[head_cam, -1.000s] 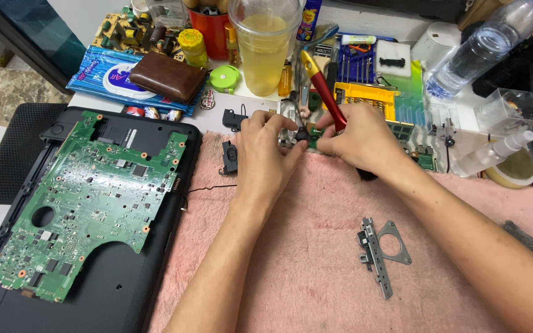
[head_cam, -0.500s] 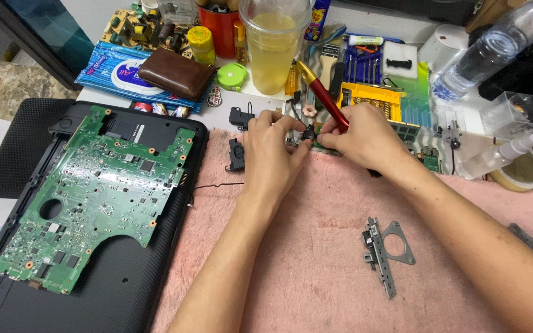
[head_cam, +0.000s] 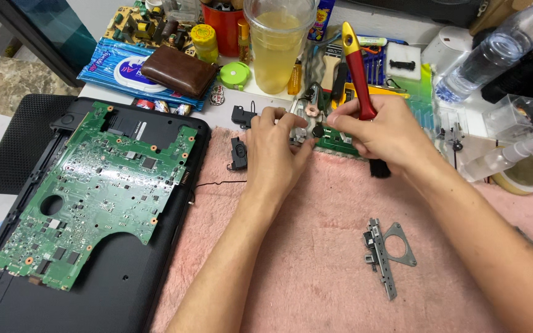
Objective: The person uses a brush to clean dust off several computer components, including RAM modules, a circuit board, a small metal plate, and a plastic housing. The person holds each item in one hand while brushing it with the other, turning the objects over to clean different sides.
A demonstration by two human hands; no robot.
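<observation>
Head cam view, looking down from my end: the right hand (head_cam: 382, 132) has its fingers clamped around a red-handled brush (head_cam: 359, 74), handle sticking up and away, dark bristles poking out below the palm onto the pink towel (head_cam: 316, 259). The left hand (head_cam: 274, 154) has its fingertips pinched together on a small green board (head_cam: 334, 140), which sits at the far edge of the towel between both hands. Can't tell exactly how much of that board is lifted or lying flat, the fingers cover most of it.

Using the towel as the reference: a little black speaker (head_cam: 239, 153) lies on its far left corner, just beside the left hand, with a thin wire trailing off. A metal bracket (head_cam: 387, 253) lies on the towel nearer to me, well apart from the hands. Off the towel's left side is a black laptop base (head_cam: 118, 290) with a big green motherboard (head_cam: 97, 191) lying in it. Beyond the towel's far edge there's clutter: a plastic cup (head_cam: 277, 43) of yellowish drink, a brown wallet (head_cam: 179, 71), a clear bottle (head_cam: 495, 55) to the far right.
</observation>
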